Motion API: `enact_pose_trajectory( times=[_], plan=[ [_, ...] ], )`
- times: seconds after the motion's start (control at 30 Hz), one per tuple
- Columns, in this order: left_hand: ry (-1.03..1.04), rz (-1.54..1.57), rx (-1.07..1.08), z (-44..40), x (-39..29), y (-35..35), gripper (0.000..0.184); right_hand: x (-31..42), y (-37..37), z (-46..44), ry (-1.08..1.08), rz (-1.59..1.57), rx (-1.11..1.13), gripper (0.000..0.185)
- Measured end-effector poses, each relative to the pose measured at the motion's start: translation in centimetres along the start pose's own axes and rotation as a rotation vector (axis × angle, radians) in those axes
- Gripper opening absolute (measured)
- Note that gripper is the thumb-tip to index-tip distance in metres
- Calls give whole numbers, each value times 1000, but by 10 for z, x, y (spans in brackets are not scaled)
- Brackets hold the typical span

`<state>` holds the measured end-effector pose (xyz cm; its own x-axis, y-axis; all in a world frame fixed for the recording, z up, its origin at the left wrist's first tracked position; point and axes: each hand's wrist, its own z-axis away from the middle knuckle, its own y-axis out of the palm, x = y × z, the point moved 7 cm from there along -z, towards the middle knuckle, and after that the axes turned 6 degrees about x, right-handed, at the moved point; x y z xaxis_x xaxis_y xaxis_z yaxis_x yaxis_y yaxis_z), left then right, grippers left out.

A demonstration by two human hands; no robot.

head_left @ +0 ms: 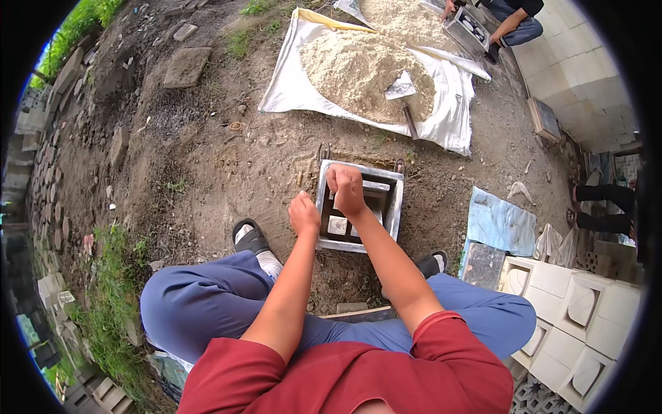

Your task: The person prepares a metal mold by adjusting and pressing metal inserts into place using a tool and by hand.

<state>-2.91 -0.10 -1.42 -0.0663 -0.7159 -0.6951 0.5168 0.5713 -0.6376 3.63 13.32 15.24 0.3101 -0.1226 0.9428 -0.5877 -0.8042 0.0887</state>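
A square metal mould [396, 214] stands on the dirt between my feet, with bars and compartments inside. My left hand [304, 212] is at the mould's left rim, its fingers curled; whether it grips anything is hidden. Over the mould's upper left part is my right hand [346, 186], closed, and what it may hold cannot be made out. A pale block-like piece [337, 225] shows inside the mould below my right hand.
Beyond the mould lies a white sheet [283, 90] bearing a sandy heap [345, 65] and a trowel [407, 103]. Another person [514, 24] handles a mould [469, 31] at the upper right. Pale cast blocks [552, 290] and a blue sheet [500, 222] are at right.
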Motion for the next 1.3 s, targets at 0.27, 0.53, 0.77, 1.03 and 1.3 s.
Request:
enact_pose_trajectory(
  times=[0.27, 0.53, 0.77, 1.03, 1.3],
  plan=[
    [-7, -8, 45, -1, 3, 1, 51, 42, 3, -5, 44, -18, -39, 47],
    [57, 12, -42, 1, -3, -1, 53, 8, 12, 1, 57, 33, 15, 46],
    [-22, -16, 79, 0, -1, -1, 52, 14, 14, 1, 31, 34, 29, 51],
    [-45, -10, 55, 3, 1, -3, 52, 23, -1, -15, 123, -212, -36, 46],
    [-61, -12, 79, 0, 2, 2, 53, -1, -12, -13, 109, -110, -8, 47]
  ],
)
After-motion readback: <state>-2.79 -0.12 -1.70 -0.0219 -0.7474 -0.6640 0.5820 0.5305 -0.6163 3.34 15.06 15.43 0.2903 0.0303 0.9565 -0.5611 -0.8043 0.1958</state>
